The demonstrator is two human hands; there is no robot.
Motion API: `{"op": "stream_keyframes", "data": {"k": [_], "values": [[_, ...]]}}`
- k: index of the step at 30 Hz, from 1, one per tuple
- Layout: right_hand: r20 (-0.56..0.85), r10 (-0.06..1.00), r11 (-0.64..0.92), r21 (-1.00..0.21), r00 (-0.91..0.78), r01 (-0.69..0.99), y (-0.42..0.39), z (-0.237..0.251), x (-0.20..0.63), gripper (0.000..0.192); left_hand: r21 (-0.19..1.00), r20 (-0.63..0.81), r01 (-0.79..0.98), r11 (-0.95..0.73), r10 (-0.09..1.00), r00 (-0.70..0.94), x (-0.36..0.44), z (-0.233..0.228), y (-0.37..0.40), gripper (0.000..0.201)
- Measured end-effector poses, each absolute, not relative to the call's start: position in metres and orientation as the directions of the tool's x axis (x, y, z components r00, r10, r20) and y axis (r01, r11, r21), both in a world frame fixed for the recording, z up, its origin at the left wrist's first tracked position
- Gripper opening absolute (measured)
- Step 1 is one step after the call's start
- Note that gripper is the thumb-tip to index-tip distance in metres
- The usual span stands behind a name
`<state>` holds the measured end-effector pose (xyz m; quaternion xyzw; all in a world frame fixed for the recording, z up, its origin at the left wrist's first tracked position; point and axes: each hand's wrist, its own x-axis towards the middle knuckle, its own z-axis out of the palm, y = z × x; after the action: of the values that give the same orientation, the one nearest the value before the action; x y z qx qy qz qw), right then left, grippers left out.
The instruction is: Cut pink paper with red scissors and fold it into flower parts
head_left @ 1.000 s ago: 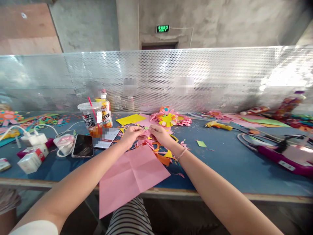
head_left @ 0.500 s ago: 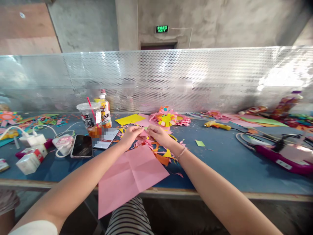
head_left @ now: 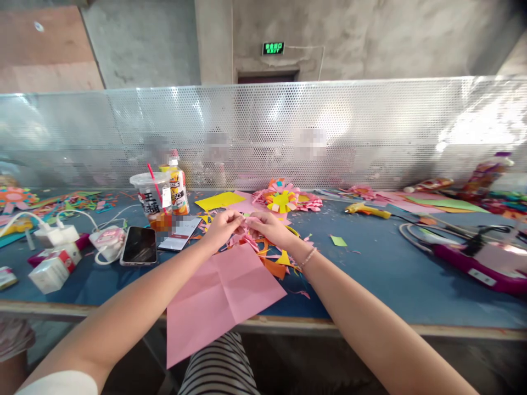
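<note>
My left hand point(head_left: 222, 226) and my right hand point(head_left: 267, 226) meet over the blue table point(head_left: 370, 274), both pinching a small fringed pink paper piece point(head_left: 246, 235) between their fingertips. Under them lies a heap of orange, yellow and pink paper scraps point(head_left: 275, 258). A large creased pink sheet point(head_left: 222, 296) lies in front of me and hangs over the table's near edge. A finished paper flower point(head_left: 281, 200) in yellow and pink lies behind my hands.
To the left stand a plastic cup with a red straw point(head_left: 152, 200), a bottle point(head_left: 178, 186), two phones point(head_left: 139, 245), chargers and small boxes point(head_left: 51, 269). A yellow glue gun point(head_left: 366, 209) and a magenta tool point(head_left: 473, 260) lie to the right. A perforated metal screen point(head_left: 288, 131) backs the table.
My fingers have shifted slightly on the pink piece, drawing closer together. The rest of the table looks the same.
</note>
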<state>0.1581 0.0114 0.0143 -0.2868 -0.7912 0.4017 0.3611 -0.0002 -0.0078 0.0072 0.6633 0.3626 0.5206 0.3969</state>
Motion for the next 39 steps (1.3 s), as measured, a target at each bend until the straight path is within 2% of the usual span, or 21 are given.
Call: {"op": "stream_keyframes", "data": {"k": [4, 6, 9, 12, 16, 19, 23, 27, 31, 34, 39], "values": [[0.393, 0.718, 0.591, -0.781, -0.575, 0.204, 0.01, 0.016, 0.158, 0.028, 0.901, 0.401, 0.098, -0.423, 0.896, 0.19, 0.002, 0.007, -0.01, 0.025], [0.451, 0.707, 0.656, -0.707, -0.545, 0.265, 0.012, 0.015, 0.158, 0.027, 0.897, 0.409, 0.115, -0.428, 0.899, 0.155, 0.002, 0.005, -0.008, 0.025], [0.593, 0.657, 0.754, -0.498, -0.465, 0.429, 0.015, 0.014, 0.159, 0.027, 0.846, 0.486, 0.209, -0.491, 0.87, 0.077, 0.001, 0.002, -0.004, 0.024], [0.679, 0.609, 0.736, -0.291, -0.409, 0.611, 0.015, 0.014, 0.161, 0.025, 0.827, 0.5, 0.265, -0.495, 0.864, 0.055, -0.001, 0.001, -0.002, 0.025], [0.669, 0.598, 0.678, -0.128, -0.441, 0.724, 0.01, 0.015, 0.162, 0.015, 0.947, 0.31, 0.009, -0.322, 0.917, 0.25, 0.003, 0.002, -0.006, 0.034], [0.627, 0.598, 0.681, -0.07, -0.499, 0.729, 0.006, 0.015, 0.16, 0.008, 0.963, 0.265, -0.135, -0.233, 0.91, 0.32, 0.007, 0.002, -0.009, 0.036], [0.589, 0.6, 0.718, -0.098, -0.541, 0.689, 0.004, 0.012, 0.156, 0.006, 0.954, 0.283, -0.187, -0.235, 0.913, 0.293, 0.009, 0.001, -0.007, 0.034], [0.577, 0.587, 0.778, -0.207, -0.568, 0.593, 0.007, 0.009, 0.155, 0.016, 0.959, 0.267, -0.159, -0.234, 0.933, 0.24, 0.006, -0.001, -0.002, 0.03], [0.646, 0.64, 0.74, -0.375, -0.415, 0.558, 0.012, 0.01, 0.158, 0.015, 0.961, 0.273, -0.081, -0.265, 0.957, 0.103, 0.002, -0.003, 0.004, 0.028], [0.671, 0.677, 0.704, -0.472, -0.303, 0.53, 0.017, 0.01, 0.16, 0.01, 0.956, 0.293, -0.03, -0.291, 0.953, 0.079, -0.001, -0.005, 0.006, 0.026], [0.51, 0.755, 0.655, -0.627, -0.413, 0.423, 0.023, 0.008, 0.159, 0.022, 0.968, 0.251, -0.015, -0.251, 0.962, 0.105, -0.001, -0.004, 0.005, 0.022]]}}
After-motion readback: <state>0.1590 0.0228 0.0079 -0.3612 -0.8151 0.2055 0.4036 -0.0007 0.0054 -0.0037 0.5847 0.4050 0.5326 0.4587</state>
